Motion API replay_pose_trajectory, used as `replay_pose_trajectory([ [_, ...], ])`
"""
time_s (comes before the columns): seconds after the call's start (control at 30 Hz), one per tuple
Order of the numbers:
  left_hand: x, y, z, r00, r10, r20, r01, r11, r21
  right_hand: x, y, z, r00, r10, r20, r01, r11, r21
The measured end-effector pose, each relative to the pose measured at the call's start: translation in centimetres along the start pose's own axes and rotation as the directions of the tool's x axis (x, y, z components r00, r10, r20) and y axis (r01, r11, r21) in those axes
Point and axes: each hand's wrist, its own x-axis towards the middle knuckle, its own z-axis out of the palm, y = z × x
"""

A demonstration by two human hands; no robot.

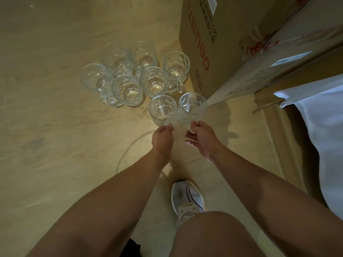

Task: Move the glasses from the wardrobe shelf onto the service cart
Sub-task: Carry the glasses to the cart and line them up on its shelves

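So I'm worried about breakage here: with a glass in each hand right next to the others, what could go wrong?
1. The two held glasses, left one and right one, look pressed side by side; they may clink or chip.
2. The left hand and right hand grip only near the bases, so a slip seems possible.
3. The standing cluster of glasses and the cardboard box sit close; a careless move could knock them.

Far glasses blurred; cardboard box edge-cropped
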Motion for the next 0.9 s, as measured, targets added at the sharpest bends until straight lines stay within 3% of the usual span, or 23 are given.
replay_pose_trajectory([
  [0.13, -6.0, 2.5, -3.2, 0.999, -0.046, 0.02, 0.045, 0.999, 0.011, -6.6, -1.7, -0.2, 0.999, 0.043, -0.027, -0.045, 0.995, -0.093],
  [0.23, -12.4, 6.1, -5.8, 0.998, -0.064, 0.013, 0.064, 0.998, -0.016, -13.2, -4.1, 0.6, 0.995, 0.088, -0.036, -0.091, 0.993, -0.07],
  [0.5, -32.4, 20.2, -13.2, 0.997, -0.075, 0.027, 0.076, 0.997, -0.029, -33.6, -17.2, 4.9, 0.998, 0.06, -0.012, -0.061, 0.984, -0.165],
  [0.77, -51.9, 36.0, -23.8, 0.989, 0.146, -0.014, -0.147, 0.982, -0.122, -55.5, -30.9, 11.5, 0.969, -0.199, 0.146, 0.222, 0.961, -0.163],
  [0.9, -60.6, 43.0, -29.8, 0.946, 0.321, -0.042, -0.322, 0.923, -0.209, -64.8, -37.1, 15.2, 0.92, -0.32, 0.227, 0.344, 0.936, -0.076],
])
